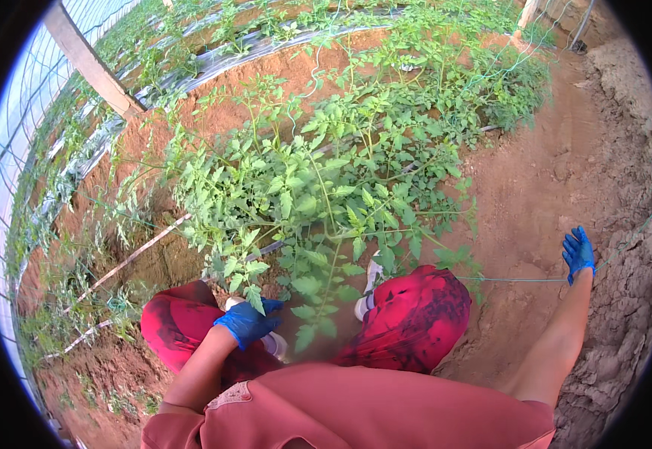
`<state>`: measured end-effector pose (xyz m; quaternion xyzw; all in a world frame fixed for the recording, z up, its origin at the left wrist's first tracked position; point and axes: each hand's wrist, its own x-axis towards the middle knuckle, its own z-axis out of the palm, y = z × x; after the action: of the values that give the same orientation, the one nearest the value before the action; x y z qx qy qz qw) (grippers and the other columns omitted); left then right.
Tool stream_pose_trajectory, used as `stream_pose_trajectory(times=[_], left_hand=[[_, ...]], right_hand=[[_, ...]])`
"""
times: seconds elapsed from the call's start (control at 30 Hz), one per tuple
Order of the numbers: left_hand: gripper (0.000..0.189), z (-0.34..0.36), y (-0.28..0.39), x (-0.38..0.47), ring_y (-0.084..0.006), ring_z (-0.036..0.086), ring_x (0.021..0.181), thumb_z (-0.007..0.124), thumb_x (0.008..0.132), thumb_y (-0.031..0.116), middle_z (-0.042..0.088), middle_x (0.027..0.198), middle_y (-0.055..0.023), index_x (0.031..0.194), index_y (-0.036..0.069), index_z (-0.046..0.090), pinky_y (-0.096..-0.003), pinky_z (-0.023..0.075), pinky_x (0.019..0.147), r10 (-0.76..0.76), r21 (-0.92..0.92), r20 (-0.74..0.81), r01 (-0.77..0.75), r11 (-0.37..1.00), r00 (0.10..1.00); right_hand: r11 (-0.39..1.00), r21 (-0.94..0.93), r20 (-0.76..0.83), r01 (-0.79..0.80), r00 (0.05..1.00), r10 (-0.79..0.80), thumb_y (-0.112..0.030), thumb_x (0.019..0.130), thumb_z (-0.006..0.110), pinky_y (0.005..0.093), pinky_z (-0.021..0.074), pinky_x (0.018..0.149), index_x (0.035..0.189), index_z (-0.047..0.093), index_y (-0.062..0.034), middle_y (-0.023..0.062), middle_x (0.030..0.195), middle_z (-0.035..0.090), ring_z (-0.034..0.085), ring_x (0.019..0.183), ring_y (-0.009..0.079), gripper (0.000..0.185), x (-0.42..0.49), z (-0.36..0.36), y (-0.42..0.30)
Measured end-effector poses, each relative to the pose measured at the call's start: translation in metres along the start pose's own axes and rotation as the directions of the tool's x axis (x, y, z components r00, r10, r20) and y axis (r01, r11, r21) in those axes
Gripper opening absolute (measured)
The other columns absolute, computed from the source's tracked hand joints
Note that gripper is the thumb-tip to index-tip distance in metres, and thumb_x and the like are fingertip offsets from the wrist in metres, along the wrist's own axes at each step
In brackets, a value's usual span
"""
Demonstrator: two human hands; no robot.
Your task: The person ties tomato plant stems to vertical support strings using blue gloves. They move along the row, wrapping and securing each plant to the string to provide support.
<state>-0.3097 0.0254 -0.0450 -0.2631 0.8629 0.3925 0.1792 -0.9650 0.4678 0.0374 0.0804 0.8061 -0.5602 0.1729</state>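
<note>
My left hand [249, 323], in a blue disposable glove, is low between my knees beside the drooping leaves of a tomato plant [326, 196]. Its fingers are apart, and I see nothing held in them. Out to the right, over bare soil, is my right hand [578, 256], gloved the same way, with its fingers extended. A thin green twine [511, 279] runs from the plant's right side to this glove, then slants up beyond it. Whether the right hand grips the twine or only touches it is not clear.
My bent knees [421, 314] and white shoes [372, 275] flank the near foliage. A dirt path [534, 185] runs along a rough earthen bank [629, 337]. Farther rows have plastic mulch [230, 59] and a post [93, 62]. A thin stick [129, 261] slants at left.
</note>
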Motion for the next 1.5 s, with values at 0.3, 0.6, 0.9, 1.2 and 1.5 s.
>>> stream_pose_trajectory(times=[0.3, 0.6, 0.9, 1.2, 1.5], left_hand=[[0.036, 0.026, 0.081, 0.109, -0.0352, 0.058, 0.094, 0.057, 0.077, 0.017, 0.061, 0.102, -0.0201, 0.111, 0.004, 0.057, -0.0397, 0.0470, 0.081, 0.411, 0.047, -0.147, -0.409, 0.911, 0.900], [0.075, -0.029, 0.024, 0.144, -0.0316, 0.022, 0.136, 0.058, 0.084, 0.004, 0.011, 0.149, -0.0192, 0.145, 0.013, 0.017, -0.0380, 0.0378, 0.102, 0.211, -0.152, -0.632, -0.386, 0.910, 0.746], [0.081, -0.031, -0.010, 0.129, -0.0368, 0.024, 0.135, 0.070, 0.078, 0.018, 0.021, 0.145, -0.0250, 0.143, 0.006, 0.022, -0.0388, 0.0289, 0.108, 0.012, -0.106, -0.736, -0.133, 0.985, 0.677], [0.081, -0.036, -0.001, 0.120, -0.0386, 0.028, 0.132, 0.069, 0.076, 0.016, 0.025, 0.142, -0.0267, 0.142, 0.005, 0.023, -0.0398, 0.0279, 0.108, -0.106, -0.132, -0.753, 0.008, 0.991, 0.650], [0.072, -0.053, 0.004, 0.128, -0.0248, 0.038, 0.124, 0.069, 0.074, 0.001, 0.039, 0.136, -0.0116, 0.138, 0.007, 0.034, -0.0344, 0.0326, 0.101, -0.307, -0.333, -0.795, 0.047, 0.942, 0.522]], right_hand=[[0.324, -0.942, 0.272, 0.087, 0.765, 0.584, -0.035, 0.079, 0.065, 0.0301, 0.0459, 0.058, 0.094, 0.069, -0.0095, 0.0055, 0.071, 0.065, 0.060, 0.066, 0.0178, 0.030, -0.148, 0.125, -0.033], [0.785, -0.325, -0.338, 0.527, 0.711, -0.617, -0.016, 0.076, 0.063, 0.0286, 0.0323, 0.048, 0.082, 0.065, -0.0056, 0.0016, 0.058, 0.050, 0.041, 0.049, 0.0114, 0.012, 0.002, -0.051, -0.099], [0.049, -0.565, 0.334, 0.824, 0.282, -0.899, -0.012, 0.082, 0.062, 0.0372, 0.0461, 0.087, 0.103, 0.064, -0.0062, 0.0146, 0.104, 0.063, 0.059, 0.098, 0.0294, 0.022, -0.152, 0.223, -0.097], [0.107, -0.465, 0.885, 0.879, 0.464, 0.040, -0.022, 0.081, 0.057, 0.0418, 0.0478, 0.081, 0.098, 0.065, -0.0080, 0.0178, 0.103, 0.062, 0.060, 0.092, 0.0357, 0.023, -0.144, 0.447, -0.024], [-0.206, -0.422, 0.796, 0.883, 0.470, 0.382, -0.014, 0.082, 0.050, 0.0412, 0.0442, 0.093, 0.115, 0.058, -0.0079, 0.0163, 0.125, 0.053, 0.053, 0.112, 0.0347, 0.035, -0.006, 0.543, 0.098]])
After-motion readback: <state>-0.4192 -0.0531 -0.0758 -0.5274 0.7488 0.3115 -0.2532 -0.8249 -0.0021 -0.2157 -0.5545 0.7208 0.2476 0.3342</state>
